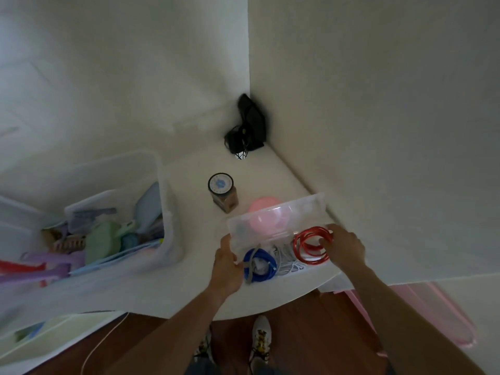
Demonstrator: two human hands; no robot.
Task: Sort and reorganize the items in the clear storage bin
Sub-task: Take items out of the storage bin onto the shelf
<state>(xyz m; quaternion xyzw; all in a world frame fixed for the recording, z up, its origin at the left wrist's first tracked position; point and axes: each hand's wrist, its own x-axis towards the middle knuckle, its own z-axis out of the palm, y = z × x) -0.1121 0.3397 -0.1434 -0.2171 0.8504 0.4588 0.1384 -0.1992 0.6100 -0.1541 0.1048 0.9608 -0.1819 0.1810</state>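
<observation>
A small clear plastic box (276, 212) with its lid up sits near the front edge of the white table. Inside lie a blue coiled cable (259, 263), a white cable bundle (286, 259) and a red coiled cable (311, 244). My left hand (226, 266) grips the box's left end. My right hand (343, 246) holds the red coil at the box's right end, fingers curled into it. The large clear storage bin (165, 212) stands to the left, filled with several items: a green pouch (101, 240), purple pieces, a smaller clear container.
A brown jar with a dark lid (223, 192) stands behind the box, a pink round object (263, 209) shows through the lid. A black bag with cords (247, 128) sits in the wall corner. A white tray (54, 334) and cable lie on the floor at left, pink items at right.
</observation>
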